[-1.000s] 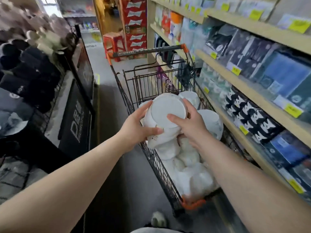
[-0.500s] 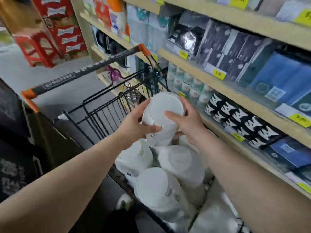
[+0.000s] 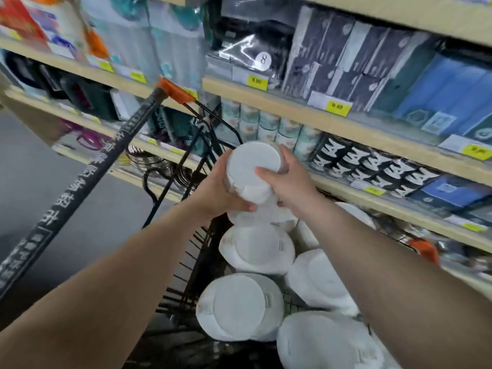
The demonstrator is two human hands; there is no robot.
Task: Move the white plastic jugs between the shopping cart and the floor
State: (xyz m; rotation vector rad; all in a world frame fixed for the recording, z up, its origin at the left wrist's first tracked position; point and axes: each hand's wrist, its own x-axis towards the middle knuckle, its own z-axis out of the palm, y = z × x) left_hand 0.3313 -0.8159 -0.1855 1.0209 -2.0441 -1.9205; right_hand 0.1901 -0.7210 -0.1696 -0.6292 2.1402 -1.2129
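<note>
The jug [image 3: 253, 169] itself has barely moved in the last second. You've had it sandwiched between both hands the whole time, same hold. What changed is you: you've leaned in and swung your view right, so the cart handle [image 3: 87, 179] now cuts diagonally across the left and the shelf [image 3: 346, 126] fills the far side.

So the jug is up over the far end of the shopping cart [image 3: 191, 262], just above the pile of other jugs [image 3: 255, 249]. It's nowhere near the floor [image 3: 53, 182] yet. My read is this one counts as in transit, not moved, and I honestly can't say from this whether it's going in or coming out.

Its flat round base faces up and back at you. The long axis runs from that base steeply down and away into the basket, so it's basically upside down with a bit of tilt. The neck end is hidden behind your hands, and I can't tell if it's touching the jug below.

Your left hand [image 3: 221, 193] is wrapped round the left side with the thumb tucked under the near edge. Your right hand [image 3: 290, 182] is clamped on the right side with the thumb lying over the base rim. Both are properly grasping it.

The rest of the pile sits bases-up too, nearer you.
</note>
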